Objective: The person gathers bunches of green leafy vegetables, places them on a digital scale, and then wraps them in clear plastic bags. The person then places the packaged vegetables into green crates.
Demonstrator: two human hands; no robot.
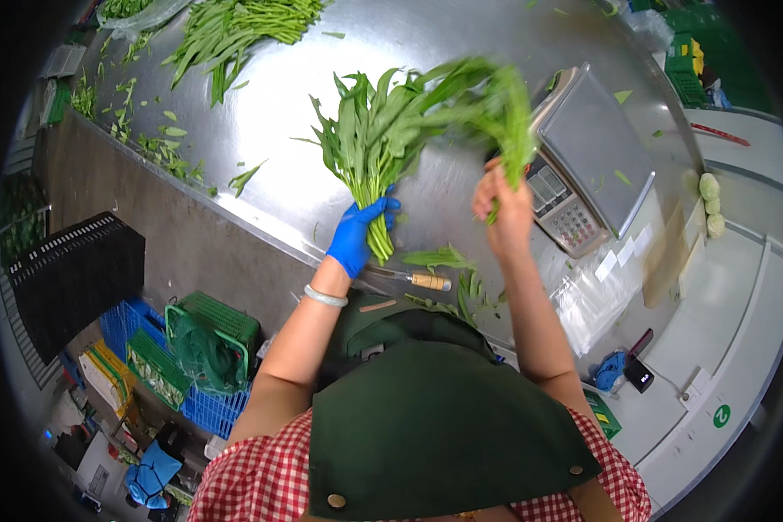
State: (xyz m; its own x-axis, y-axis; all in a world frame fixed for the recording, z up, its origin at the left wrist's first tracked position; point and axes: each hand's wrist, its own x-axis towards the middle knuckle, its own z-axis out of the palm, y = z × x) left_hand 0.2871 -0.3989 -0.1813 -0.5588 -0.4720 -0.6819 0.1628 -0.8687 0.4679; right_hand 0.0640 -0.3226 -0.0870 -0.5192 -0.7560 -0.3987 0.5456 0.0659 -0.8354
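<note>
My left hand (363, 233), in a blue glove, grips the stems of a bunch of leafy greens (365, 137) above the steel table (287, 215). Bare, my right hand (506, 202) is closed on the stems of a second bunch of greens (514, 124), blurred by motion, whose leaves arch over to meet the first bunch. A knife with a wooden handle (430, 281) lies near the table's front edge, just below my left hand. Right of my right hand stands a digital scale (594, 150) with a metal pan.
A pile of greens (254, 26) lies at the far left of the table, and loose leaves (163, 147) are scattered along its edge. Clear plastic bags (587, 300) lie at the right, near a phone-like device (639, 375). Green and blue crates (215, 326) stand on the floor at lower left.
</note>
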